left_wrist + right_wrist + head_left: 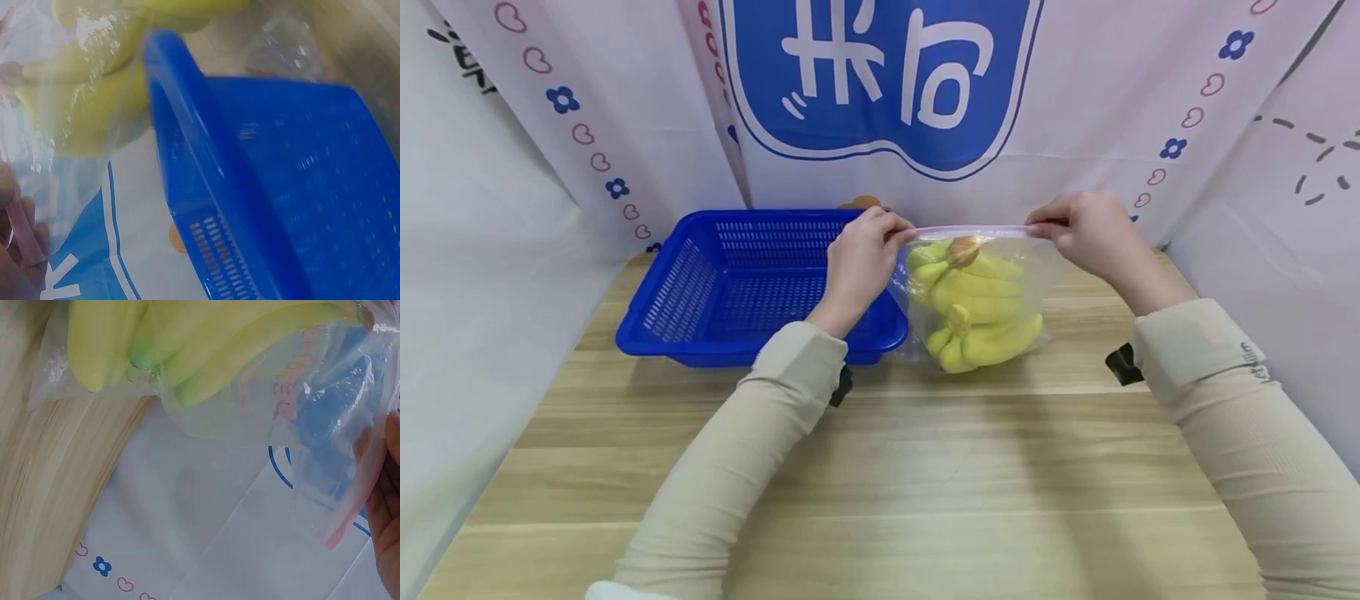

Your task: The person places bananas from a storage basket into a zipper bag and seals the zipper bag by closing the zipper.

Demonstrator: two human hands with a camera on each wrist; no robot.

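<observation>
A clear zip bag [1037,283] with a pink zip edge hangs upright between both hands. Inside it are bunches of yellow bananas [977,296], one above the other, greenish at some tips in the right wrist view. My left hand [861,258] pinches the bag's top edge at its left corner, between thumb and fingers. At the other end of the zip edge, my right hand [1086,229] pinches the top near the right corner. In the right wrist view the pink strip [359,500] runs into the fingers of the right hand [384,500].
A blue plastic basket [700,342] with slotted walls stands on the wooden table [880,500], left of the bag and partly behind the left hand. A white cloth with a blue printed sign [887,133] hangs behind. Black clips or straps [1123,364] show near the sleeves.
</observation>
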